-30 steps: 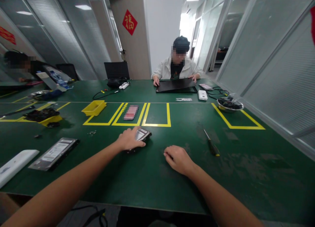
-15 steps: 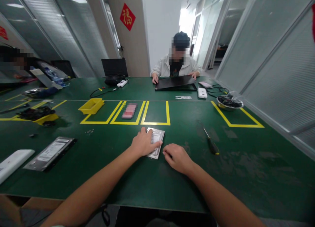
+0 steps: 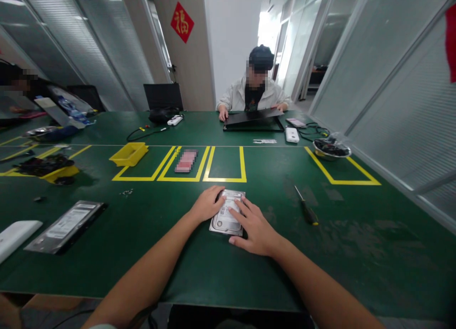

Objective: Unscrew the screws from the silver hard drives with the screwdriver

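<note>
A silver hard drive [image 3: 225, 217] with a white label lies on the green table [image 3: 199, 267] in front of me. My left hand [image 3: 207, 204] touches its upper left edge, thumb on the label and fingers along the far corner. Spread over the right side of the drive is my right hand [image 3: 253, 224], with fingertips on the label and the thumb near the lower right corner. Right of my hands lies a screwdriver [image 3: 307, 210] with a black and yellow handle. A larger silver drive [image 3: 66, 227] rests at the left, beside a white device [image 3: 17, 236].
Yellow tape frames cross the table's middle. A yellow tray [image 3: 128, 154], a pixelated reddish object [image 3: 186, 161] and a metal bowl of dark parts [image 3: 331, 149] stand beyond my hands. Across the table a person [image 3: 261, 91] holds a black panel [image 3: 251, 117].
My right hand has opened and moved onto the drive. The drive has shifted slightly right and nearer, and my left hand now sits at its left edge. The view has turned slightly.
</note>
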Demonstrator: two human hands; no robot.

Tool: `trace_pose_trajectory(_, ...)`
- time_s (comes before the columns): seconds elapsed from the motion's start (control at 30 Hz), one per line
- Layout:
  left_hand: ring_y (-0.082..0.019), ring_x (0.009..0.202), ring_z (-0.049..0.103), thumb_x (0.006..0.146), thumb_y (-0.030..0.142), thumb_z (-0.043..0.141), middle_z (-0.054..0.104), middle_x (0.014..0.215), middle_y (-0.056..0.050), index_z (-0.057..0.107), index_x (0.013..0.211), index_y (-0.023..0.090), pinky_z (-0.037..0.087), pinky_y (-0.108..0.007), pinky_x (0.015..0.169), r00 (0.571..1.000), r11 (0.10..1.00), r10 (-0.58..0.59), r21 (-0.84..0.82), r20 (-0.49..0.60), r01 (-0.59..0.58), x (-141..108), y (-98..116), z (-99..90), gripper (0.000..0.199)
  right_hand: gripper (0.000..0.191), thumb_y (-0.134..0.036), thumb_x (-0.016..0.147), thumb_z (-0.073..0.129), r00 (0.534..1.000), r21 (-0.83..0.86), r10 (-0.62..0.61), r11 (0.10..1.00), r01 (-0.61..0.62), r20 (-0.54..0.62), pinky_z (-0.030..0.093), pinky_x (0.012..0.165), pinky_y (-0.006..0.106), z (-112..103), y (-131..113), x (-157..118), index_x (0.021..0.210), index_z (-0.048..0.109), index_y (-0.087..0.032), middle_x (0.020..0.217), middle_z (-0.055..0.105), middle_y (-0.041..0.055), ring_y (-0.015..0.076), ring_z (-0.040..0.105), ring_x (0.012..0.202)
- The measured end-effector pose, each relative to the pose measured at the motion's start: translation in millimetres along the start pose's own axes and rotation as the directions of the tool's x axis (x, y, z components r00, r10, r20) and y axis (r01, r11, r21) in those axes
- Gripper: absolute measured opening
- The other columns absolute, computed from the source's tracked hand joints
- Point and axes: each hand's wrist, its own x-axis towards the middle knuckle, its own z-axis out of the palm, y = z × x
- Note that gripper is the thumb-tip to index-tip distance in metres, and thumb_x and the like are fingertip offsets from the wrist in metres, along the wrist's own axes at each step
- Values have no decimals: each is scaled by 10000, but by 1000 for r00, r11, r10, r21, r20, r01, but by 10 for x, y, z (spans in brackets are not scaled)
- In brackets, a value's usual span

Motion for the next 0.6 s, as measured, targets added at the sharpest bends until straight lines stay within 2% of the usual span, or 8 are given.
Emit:
trace_pose_trajectory(0.1,-237,1025,635,892,331,540,674,1151,-98,629,1175,149,483,-357,944,1000,1000,4,-25,4,-4,11,-54,-11,348,807,-637,840,565,998,-36,4,999,-2,60,204,1140,580,-18,-10,10,1495,379,-203,1583,257,162,392,147,1462)
trace_pose_trajectory(0.17,-209,867,656,869,351,576,692,1082,-88,638,1138,149,516,-335,831,1000,999,-12,-39,-1,12,-1,-76,-19,342,789,-638,840,564,998,-44,3,999,0,65,201,1139,576,-34,-19,16,1483,395,-213,1577,278,151,379,157,1461)
trace_pose_trajectory(0.27,-159,666,620,850,381,607,704,992,-70,647,1108,148,512,-302,687,999,995,-36,-88,0,36,-27,-102,-22,350,780,-626,831,584,998,-44,2,999,1,66,221,1126,578,-49,-37,24,1471,408,-216,1572,285,150,379,175,1452)
trace_pose_trajectory(0.6,-136,605,598,817,435,658,714,926,-50,693,1078,169,487,-273,617,999,983,-39,-177,7,40,-48,-146,-42,374,768,-608,812,623,999,-46,-22,999,24,44,260,1112,572,-54,-25,29,1448,443,-219,1539,336,164,387,241,1417)
